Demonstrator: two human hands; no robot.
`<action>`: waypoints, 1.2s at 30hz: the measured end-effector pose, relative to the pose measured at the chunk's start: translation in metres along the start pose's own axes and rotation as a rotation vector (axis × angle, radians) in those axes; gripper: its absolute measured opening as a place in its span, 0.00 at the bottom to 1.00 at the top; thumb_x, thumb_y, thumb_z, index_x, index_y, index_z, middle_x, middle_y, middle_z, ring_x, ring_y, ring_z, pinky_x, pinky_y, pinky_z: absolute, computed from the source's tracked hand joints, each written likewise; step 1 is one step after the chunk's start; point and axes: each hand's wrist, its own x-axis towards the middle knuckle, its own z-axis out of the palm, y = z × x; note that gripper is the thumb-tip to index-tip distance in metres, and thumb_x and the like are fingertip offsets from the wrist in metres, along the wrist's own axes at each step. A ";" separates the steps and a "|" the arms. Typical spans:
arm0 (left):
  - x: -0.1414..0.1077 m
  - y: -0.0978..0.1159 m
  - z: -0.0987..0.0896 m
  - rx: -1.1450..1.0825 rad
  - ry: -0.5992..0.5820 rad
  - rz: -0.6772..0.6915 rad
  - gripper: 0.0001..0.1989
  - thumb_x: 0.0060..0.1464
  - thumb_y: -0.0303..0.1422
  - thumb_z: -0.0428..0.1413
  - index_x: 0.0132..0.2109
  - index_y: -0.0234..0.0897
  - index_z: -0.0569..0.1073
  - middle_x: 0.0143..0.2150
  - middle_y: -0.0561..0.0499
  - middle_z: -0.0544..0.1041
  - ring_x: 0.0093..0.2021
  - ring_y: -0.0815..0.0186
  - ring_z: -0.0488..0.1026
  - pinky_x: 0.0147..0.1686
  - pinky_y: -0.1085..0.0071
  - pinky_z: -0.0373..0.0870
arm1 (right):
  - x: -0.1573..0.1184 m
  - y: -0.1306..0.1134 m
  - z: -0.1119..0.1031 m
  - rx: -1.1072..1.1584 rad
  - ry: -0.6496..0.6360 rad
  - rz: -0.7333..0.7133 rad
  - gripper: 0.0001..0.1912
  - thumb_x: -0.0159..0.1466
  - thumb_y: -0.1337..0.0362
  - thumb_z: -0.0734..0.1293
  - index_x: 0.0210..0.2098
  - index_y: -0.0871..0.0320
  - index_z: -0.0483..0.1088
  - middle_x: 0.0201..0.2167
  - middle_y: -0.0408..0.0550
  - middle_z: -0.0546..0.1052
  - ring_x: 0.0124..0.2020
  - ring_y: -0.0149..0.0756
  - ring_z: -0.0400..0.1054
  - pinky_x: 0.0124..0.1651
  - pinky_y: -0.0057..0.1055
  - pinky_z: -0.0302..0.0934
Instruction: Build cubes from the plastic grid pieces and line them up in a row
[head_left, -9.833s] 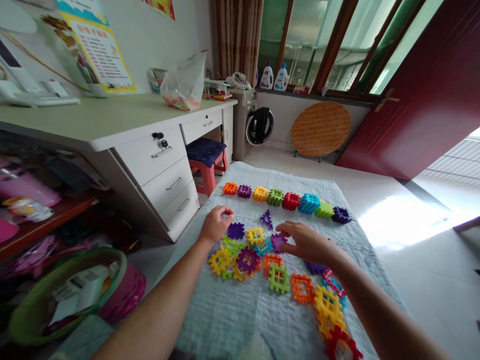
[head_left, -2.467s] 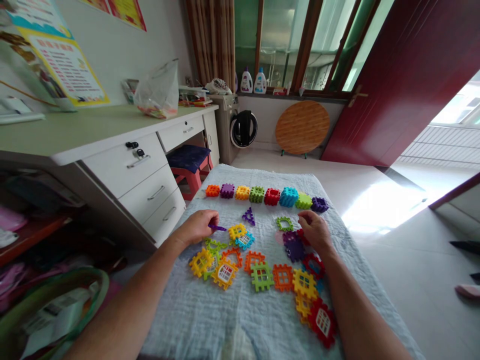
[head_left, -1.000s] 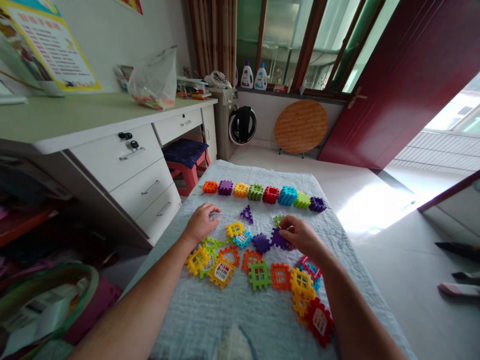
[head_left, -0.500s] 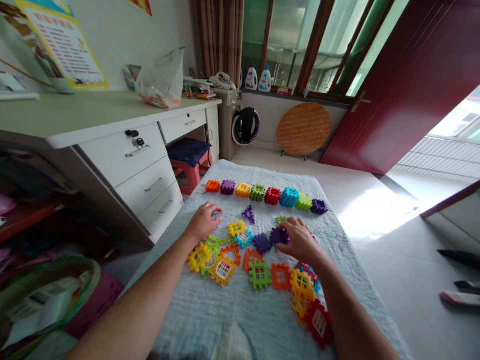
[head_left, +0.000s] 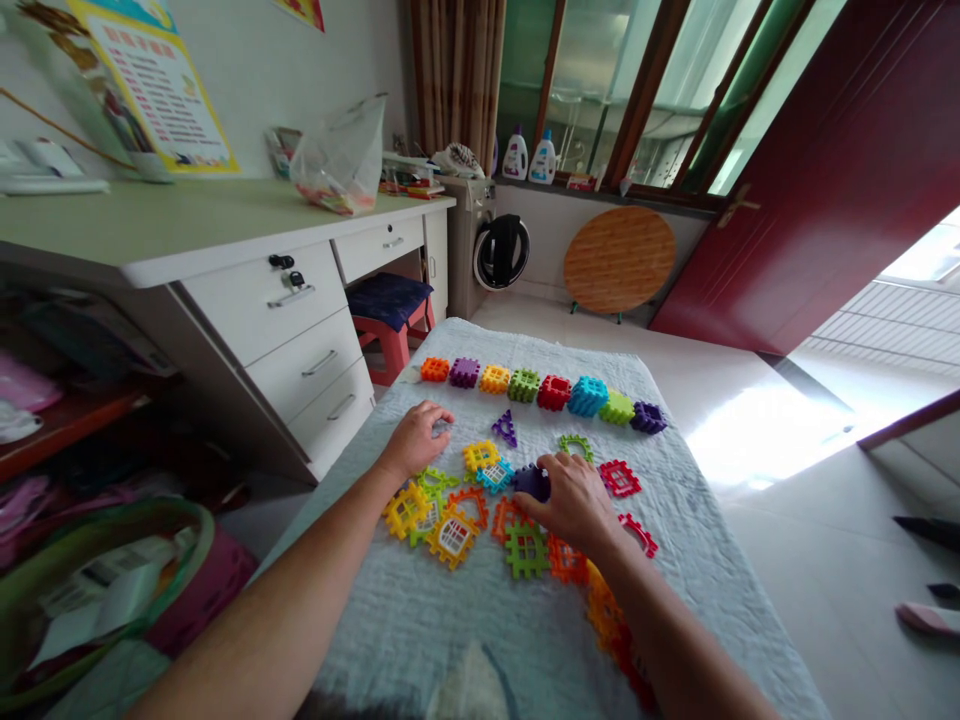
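My right hand reaches over the spread-out plastic pieces, its thumb and fingers closed round the edges of a dark purple square tile. Whether a second purple tile is under the fingers is hidden. Left of it lie a blue window tile and a yellow tile. My left hand rests on the cloth with thumb and fingers apart, holding nothing. Beyond the hands is a purple triangle. Closer to me lie a green window tile, a yellow window tile and an orange tile.
A row of coloured stacks, among them a red one and a blue one, runs across the cloth-covered table. Red tiles lie to the right. A white desk stands left, near a stool.
My right hand has moved left with a purple tile to where the other purple tile lay, uncovering red pieces at right. My left hand stays in place on the cloth. The view has shifted slightly.
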 end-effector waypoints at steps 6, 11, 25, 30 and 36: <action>0.000 0.000 0.000 0.002 0.002 0.004 0.10 0.46 0.27 0.53 0.38 0.36 0.74 0.40 0.47 0.73 0.43 0.59 0.71 0.49 0.62 0.68 | 0.001 -0.006 0.003 -0.044 -0.008 0.043 0.23 0.54 0.45 0.65 0.37 0.58 0.69 0.35 0.54 0.73 0.38 0.45 0.65 0.43 0.37 0.54; 0.000 0.000 0.000 0.006 0.005 -0.002 0.10 0.46 0.27 0.54 0.38 0.37 0.74 0.40 0.47 0.73 0.43 0.60 0.71 0.48 0.62 0.68 | 0.003 -0.005 0.003 0.023 0.000 0.047 0.21 0.53 0.53 0.67 0.42 0.59 0.69 0.36 0.54 0.72 0.40 0.45 0.64 0.44 0.37 0.54; 0.000 0.001 -0.001 0.021 -0.010 -0.008 0.09 0.46 0.28 0.54 0.38 0.37 0.74 0.41 0.48 0.73 0.44 0.60 0.71 0.49 0.63 0.68 | 0.005 0.018 0.007 0.108 -0.006 0.018 0.24 0.54 0.52 0.68 0.47 0.56 0.70 0.44 0.53 0.69 0.47 0.48 0.58 0.47 0.38 0.51; 0.000 0.000 0.000 0.019 -0.004 0.001 0.09 0.46 0.28 0.54 0.38 0.37 0.74 0.41 0.47 0.73 0.44 0.59 0.71 0.49 0.62 0.68 | 0.007 0.015 0.007 0.083 -0.014 0.026 0.21 0.53 0.53 0.69 0.44 0.55 0.71 0.41 0.52 0.69 0.46 0.48 0.59 0.47 0.39 0.51; 0.000 -0.001 0.000 0.015 -0.006 -0.001 0.10 0.47 0.27 0.53 0.38 0.36 0.74 0.41 0.47 0.73 0.44 0.59 0.71 0.49 0.63 0.68 | 0.009 0.015 0.006 0.051 -0.012 0.049 0.21 0.51 0.54 0.69 0.42 0.57 0.71 0.40 0.53 0.69 0.45 0.48 0.59 0.46 0.39 0.51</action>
